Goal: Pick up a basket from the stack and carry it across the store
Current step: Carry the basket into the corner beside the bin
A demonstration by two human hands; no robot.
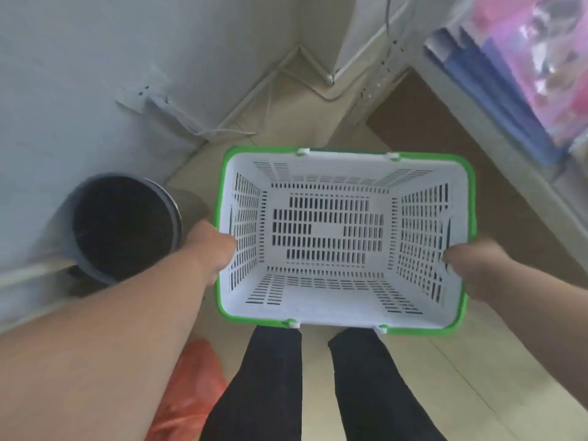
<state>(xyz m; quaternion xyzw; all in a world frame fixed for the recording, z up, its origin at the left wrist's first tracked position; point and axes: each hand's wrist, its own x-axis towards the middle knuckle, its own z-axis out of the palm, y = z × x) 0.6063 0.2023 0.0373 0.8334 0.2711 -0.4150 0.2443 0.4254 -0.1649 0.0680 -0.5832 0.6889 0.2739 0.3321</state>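
basket [345,300]: white, green rim, empty, held level above the floor in front of the legs
left hands [213,246]: closed on left rim
right hands [474,262]: closed on right rim, fingers likely tucked outside
head view, carry tip: keep level, steer clear of bin [124,224] and shelf [509,128]

Pale tiled floor [318,106] under me, grout lines running diagonal. On it to my left: a grey bin [127,227], dark inside, close to the wall. An orange plastic bag [191,393] lies by my left leg. White cables [222,130] trail across the floor near the corner. Shelf [509,148] to my right carries blue and pink packaged goods [525,74], blurred.
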